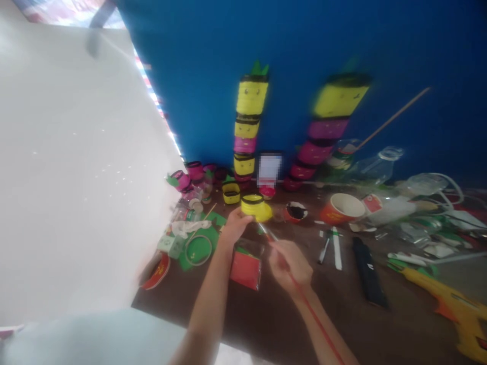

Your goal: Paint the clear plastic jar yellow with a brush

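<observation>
My left hand [236,225] grips a small yellow container [252,205] with a black rim, held over the middle of the table. My right hand [292,266] is closed around a paintbrush [317,322] with a long red handle. The brush's metal end points up toward the container's lower side; blur hides whether its tip touches. A yellow dish-like shape [267,212] shows just to the right of the container, and I cannot tell if the two are joined. Another yellow piece with black edging [231,193] stands behind my left hand.
Two stacks of yellow and magenta containers [250,99] [327,126] rise against the blue wall. A cup of dark paint [296,212], an orange-red paper cup [344,208], clear bottles and a yellow glue gun [452,304] lie rightward. Red paper [246,270] and green sheets [198,248] lie nearer.
</observation>
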`<state>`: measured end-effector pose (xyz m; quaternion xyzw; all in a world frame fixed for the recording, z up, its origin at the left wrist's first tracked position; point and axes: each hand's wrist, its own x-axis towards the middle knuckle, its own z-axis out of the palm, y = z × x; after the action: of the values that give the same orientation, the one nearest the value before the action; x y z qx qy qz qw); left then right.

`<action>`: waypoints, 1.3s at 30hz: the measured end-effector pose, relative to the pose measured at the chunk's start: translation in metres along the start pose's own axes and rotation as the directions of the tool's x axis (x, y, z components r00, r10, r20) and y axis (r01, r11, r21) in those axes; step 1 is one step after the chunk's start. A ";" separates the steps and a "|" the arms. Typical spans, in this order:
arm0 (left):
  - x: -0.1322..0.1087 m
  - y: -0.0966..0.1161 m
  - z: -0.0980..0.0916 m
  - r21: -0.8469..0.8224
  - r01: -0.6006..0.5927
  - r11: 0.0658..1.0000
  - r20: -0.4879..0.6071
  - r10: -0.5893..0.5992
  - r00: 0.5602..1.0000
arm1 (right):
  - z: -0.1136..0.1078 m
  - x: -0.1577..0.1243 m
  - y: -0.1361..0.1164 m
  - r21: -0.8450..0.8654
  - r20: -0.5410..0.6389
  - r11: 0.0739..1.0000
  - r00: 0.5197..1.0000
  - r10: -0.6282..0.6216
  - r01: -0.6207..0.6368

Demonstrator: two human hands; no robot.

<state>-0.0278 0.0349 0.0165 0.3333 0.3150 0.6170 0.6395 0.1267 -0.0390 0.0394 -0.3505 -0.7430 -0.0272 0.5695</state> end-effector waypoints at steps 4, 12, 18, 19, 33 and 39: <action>0.000 0.001 0.001 0.010 0.000 1.000 0.009 0.000 1.000 | 0.000 0.000 0.001 0.005 0.013 1.000 1.000 0.006 -0.006; -0.002 0.004 0.003 0.013 0.011 1.000 -0.018 -0.011 1.000 | 0.000 0.000 0.000 0.009 0.018 1.000 1.000 0.008 -0.008; -0.001 0.003 0.002 -0.017 -0.002 1.000 0.015 0.002 1.000 | -0.001 0.004 -0.001 -0.009 0.006 1.000 1.000 -0.005 0.005; -0.001 0.003 0.002 -0.021 -0.007 1.000 0.011 0.007 1.000 | -0.001 0.004 -0.001 -0.004 0.015 1.000 1.000 -0.010 0.010; -0.001 0.004 0.002 -0.021 -0.010 1.000 -0.005 0.010 1.000 | 0.001 -0.005 0.003 -0.006 0.034 1.000 0.999 0.001 0.000; 0.000 0.002 -0.001 0.000 -0.006 1.000 -0.023 0.006 1.000 | 0.000 -0.004 0.003 -0.001 0.049 1.000 0.999 -0.002 0.002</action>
<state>-0.0293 0.0345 0.0177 0.3269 0.3214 0.6228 0.6340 0.1283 -0.0389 0.0345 -0.3505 -0.7571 -0.0194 0.5509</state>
